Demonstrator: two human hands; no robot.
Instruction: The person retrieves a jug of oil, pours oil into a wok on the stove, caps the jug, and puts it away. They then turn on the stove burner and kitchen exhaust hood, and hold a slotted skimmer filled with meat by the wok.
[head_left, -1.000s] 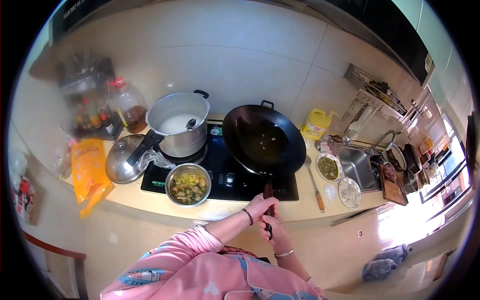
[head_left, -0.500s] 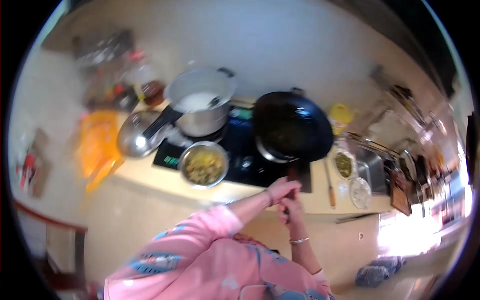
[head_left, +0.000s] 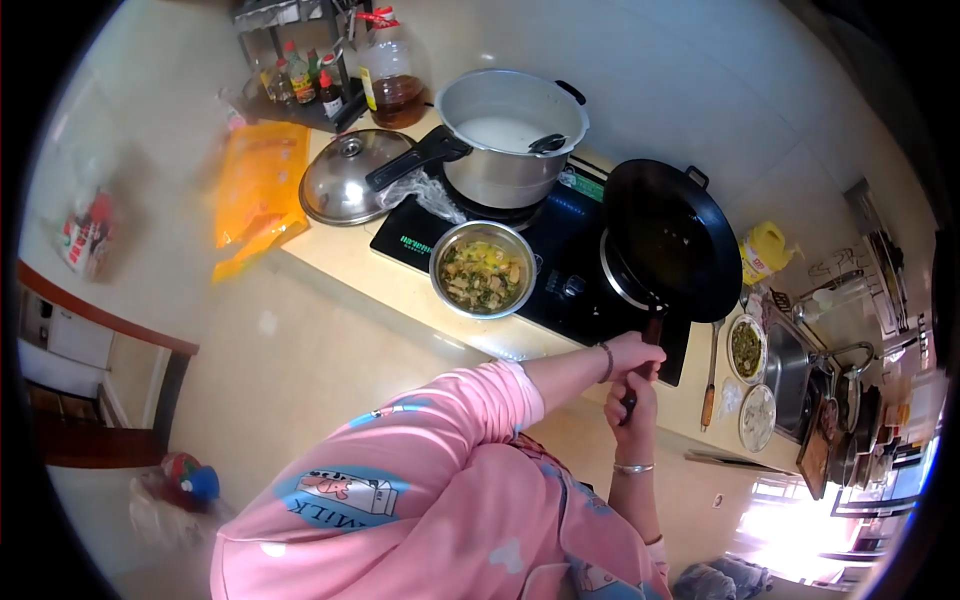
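Wok [head_left: 705, 255] is held through its long handle [head_left: 653, 329] by both hands, on the right side of the scene. By the left hand [head_left: 638, 354] the part closer to the pan is gripped, with the fingers curled and pressed around it. By the right hand [head_left: 643, 406] the near end is gripped, also with the fingers folded; the dark tip of the handle is seen beside them. Some fingertips are hidden, so how hard they are pressed cannot be told.

From the fingers, the pan lies to the far side and a little to the right. The long axis of the handle is directed from near to far, leaning slightly right, and the left hand is placed nearer to the pan.

The pan is deep, round and blackened, and a small loop is fixed at its far rim. It is seen tilted above the right part of the black cooktop [head_left: 545, 262]; whether its bottom is touched by the burner cannot be told. Inside, a dark shine with a few pale spots is noticed.

Farther outward, a steel bowl [head_left: 437, 284] of cooked food is set to the left at the near edge, and behind it a tall pot [head_left: 500, 180] is placed. To the right of the pan, a spatula [head_left: 712, 380] is laid.
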